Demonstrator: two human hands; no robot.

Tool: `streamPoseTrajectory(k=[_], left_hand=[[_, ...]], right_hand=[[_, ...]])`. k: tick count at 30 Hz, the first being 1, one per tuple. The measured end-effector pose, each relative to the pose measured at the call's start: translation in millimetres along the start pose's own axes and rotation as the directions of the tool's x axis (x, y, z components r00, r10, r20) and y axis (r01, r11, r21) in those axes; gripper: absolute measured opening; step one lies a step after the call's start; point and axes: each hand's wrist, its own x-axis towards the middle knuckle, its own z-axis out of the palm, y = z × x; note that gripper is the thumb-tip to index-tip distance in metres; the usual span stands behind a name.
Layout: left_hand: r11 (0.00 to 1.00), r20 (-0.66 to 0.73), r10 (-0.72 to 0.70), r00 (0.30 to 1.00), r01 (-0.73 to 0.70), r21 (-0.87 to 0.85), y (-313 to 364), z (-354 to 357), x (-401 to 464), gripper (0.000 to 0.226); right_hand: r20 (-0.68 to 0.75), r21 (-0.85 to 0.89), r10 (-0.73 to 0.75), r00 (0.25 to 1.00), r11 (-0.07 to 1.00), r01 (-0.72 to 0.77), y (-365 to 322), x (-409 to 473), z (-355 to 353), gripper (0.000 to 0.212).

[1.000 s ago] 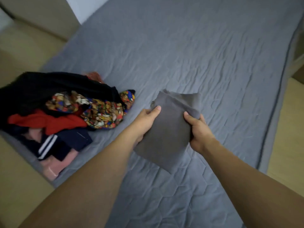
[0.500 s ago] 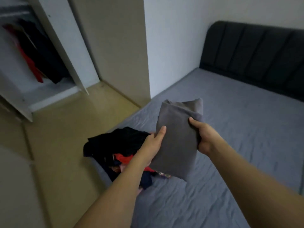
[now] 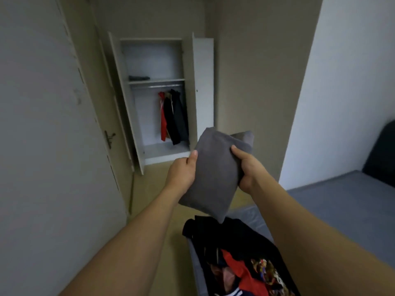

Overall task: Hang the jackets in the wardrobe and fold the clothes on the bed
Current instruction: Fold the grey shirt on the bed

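Item: folded grey garment (image 3: 215, 174), held in the air above the bed (image 3: 333, 201) corner, facing the open wardrobe (image 3: 158, 99); our left hand (image 3: 181, 174) grips its left edge and our right hand (image 3: 248, 167) its right edge, thumbs on top and fingers curled under. Handling, as we judge it: we keep both edges pinched level so the folds do not slip, and carry it flat toward the shelf (image 3: 156, 80), where a dark folded piece (image 3: 139, 77) lies. Outstanding: the unfolded pile (image 3: 239, 259) on the bed; jackets (image 3: 173, 116) hang on the rail.
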Motion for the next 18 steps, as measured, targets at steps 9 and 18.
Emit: streamPoseTrajectory(k=[9, 18], left_hand=[[0.940, 0.191, -0.167, 0.967, 0.215, -0.266, -82, -167, 188, 0.068], [0.998, -0.188, -0.047, 0.981, 0.040, -0.039, -113, -234, 403, 0.062]], right_hand=[[0.186, -0.101, -0.035, 0.982, 0.993, 0.054, -4, 152, 232, 0.044], [0.242, -0.085, -0.031, 0.970, 0.995, 0.053, -24, 325, 388, 0.023]])
